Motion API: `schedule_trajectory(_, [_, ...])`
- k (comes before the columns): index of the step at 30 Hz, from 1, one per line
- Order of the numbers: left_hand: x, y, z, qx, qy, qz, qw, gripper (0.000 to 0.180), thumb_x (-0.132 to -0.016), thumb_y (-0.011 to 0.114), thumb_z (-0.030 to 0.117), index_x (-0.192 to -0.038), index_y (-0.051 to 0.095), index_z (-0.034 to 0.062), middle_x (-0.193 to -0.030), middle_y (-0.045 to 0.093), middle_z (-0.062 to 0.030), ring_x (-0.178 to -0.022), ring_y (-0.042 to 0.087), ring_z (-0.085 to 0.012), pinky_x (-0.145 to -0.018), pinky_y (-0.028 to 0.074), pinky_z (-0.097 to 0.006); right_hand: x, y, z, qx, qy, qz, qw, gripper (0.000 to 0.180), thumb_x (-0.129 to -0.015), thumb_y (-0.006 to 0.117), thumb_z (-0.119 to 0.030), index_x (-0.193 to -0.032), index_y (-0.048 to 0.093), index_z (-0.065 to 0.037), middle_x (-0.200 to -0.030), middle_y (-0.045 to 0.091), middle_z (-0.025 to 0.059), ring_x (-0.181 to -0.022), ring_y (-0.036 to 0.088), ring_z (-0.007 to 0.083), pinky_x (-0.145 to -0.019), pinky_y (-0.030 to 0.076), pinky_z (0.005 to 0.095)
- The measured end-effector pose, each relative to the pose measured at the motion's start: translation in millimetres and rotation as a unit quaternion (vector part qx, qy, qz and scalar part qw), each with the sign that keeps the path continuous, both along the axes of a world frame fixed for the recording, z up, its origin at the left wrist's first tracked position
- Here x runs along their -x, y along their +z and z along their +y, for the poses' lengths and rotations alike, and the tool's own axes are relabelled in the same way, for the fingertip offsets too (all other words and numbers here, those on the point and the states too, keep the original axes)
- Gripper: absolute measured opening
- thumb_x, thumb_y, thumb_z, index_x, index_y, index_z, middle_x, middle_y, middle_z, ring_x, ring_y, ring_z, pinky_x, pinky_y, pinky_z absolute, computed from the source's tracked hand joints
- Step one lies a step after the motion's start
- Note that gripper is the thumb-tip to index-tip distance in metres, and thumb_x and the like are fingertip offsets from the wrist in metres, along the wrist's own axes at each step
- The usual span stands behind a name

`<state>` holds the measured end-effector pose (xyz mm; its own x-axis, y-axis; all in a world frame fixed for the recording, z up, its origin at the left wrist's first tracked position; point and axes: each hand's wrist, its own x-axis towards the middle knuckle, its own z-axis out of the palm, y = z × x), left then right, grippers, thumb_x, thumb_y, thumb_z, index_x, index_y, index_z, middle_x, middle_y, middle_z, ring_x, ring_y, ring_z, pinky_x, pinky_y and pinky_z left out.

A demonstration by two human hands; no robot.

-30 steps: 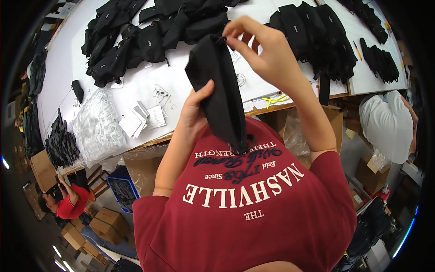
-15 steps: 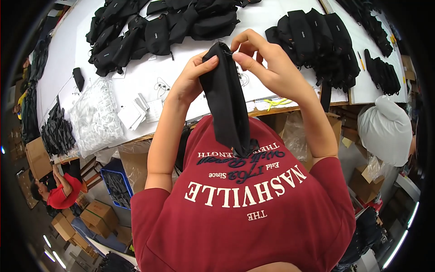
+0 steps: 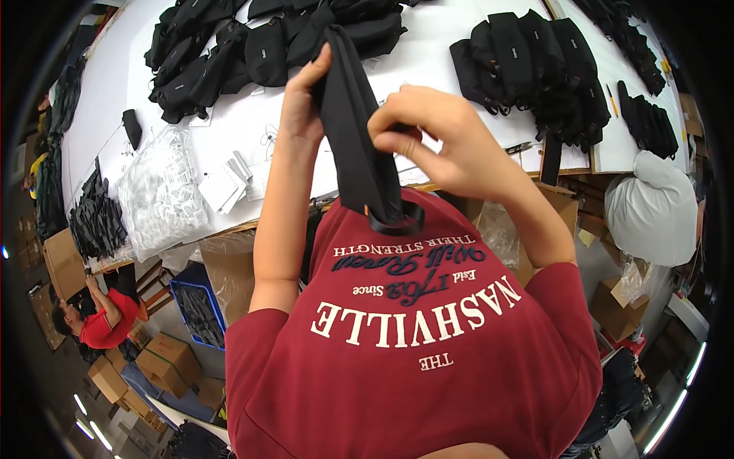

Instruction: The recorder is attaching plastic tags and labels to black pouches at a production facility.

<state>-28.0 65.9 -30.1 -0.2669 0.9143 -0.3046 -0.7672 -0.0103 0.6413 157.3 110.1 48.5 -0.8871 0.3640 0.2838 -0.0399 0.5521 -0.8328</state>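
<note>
Pouch of matte black fabric, long and narrow, slants before you, its lower end overlapping your maroon T-shirt; that end shows a dark strap loop and a tiny orange tab. Your left hand is wrapped around its upper part; your right hand curls its fingers at the right edge, and you cannot tell whether they pinch anything. Small pale logos mark the similar black pouches on the white table; white cards bear print too fine to read; pale lettering and dark script cross your shirt.
</note>
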Motion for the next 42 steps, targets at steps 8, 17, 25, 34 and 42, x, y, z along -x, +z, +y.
schedule_trajectory(8, [18, -1, 9, -0.066, -0.003, -0.032, 0.997, 0.024, -0.093, 0.047, 0.025, -0.082, 0.046, 0.0028, -0.074, 0.042, -0.0014, -0.057, 0.034, -0.0105, -0.047, 0.032, -0.022, -6, 2, -13, 0.035, 0.040, -0.001, 0.999, 0.007, -0.077, 0.063, -0.008, -0.081, 0.059, -0.003, -0.069, 0.055, 0.0072, -0.060, 0.050, 0.0211, -0.057, 0.041, 0.0305])
schedule_trajectory(17, [10, -2, 11, -0.044, -0.037, 0.018, 0.998, 0.024, -0.092, 0.049, 0.026, -0.086, 0.048, 0.0019, -0.072, 0.043, -0.0002, -0.056, 0.035, -0.0099, -0.047, 0.034, -0.022, -13, -9, -16, 0.060, -0.030, -0.003, 0.998, 0.007, -0.079, 0.062, -0.008, -0.081, 0.058, -0.003, -0.069, 0.055, 0.0065, -0.061, 0.052, 0.0197, -0.056, 0.042, 0.0288])
schedule_trajectory(25, [11, -10, 14, -0.016, 0.000, 0.007, 1.000, 0.024, -0.091, 0.051, 0.027, -0.089, 0.051, 0.0026, -0.066, 0.042, -0.0004, -0.053, 0.036, -0.0104, -0.046, 0.037, -0.022, -18, -11, -17, 0.105, 0.020, -0.036, 0.994, 0.010, -0.081, 0.061, -0.012, -0.081, 0.057, -0.002, -0.073, 0.057, 0.0074, -0.067, 0.054, 0.0219, -0.060, 0.043, 0.0303])
schedule_trajectory(34, [20, -20, 14, -0.024, -0.036, -0.009, 0.999, 0.025, -0.091, 0.051, 0.028, -0.091, 0.052, 0.0026, -0.063, 0.042, -0.0019, -0.052, 0.039, -0.0112, -0.046, 0.039, -0.022, -19, -20, -25, 0.130, -0.053, -0.009, 0.990, 0.007, -0.081, 0.060, -0.010, -0.078, 0.057, -0.003, -0.072, 0.056, 0.0030, -0.064, 0.050, 0.0143, -0.057, 0.036, 0.0246])
schedule_trajectory(42, [61, -38, -15, -0.026, 0.027, 0.022, 0.999, 0.031, -0.089, 0.053, 0.016, -0.113, 0.054, -0.0025, -0.105, 0.062, -0.0142, -0.086, 0.063, -0.0254, -0.077, 0.053, -0.034, -96, -165, 59, 0.257, -0.452, 0.055, 0.852, 0.010, -0.084, 0.061, -0.013, -0.087, 0.058, -0.003, -0.079, 0.058, 0.0026, -0.070, 0.053, 0.0075, -0.061, 0.044, 0.0200])
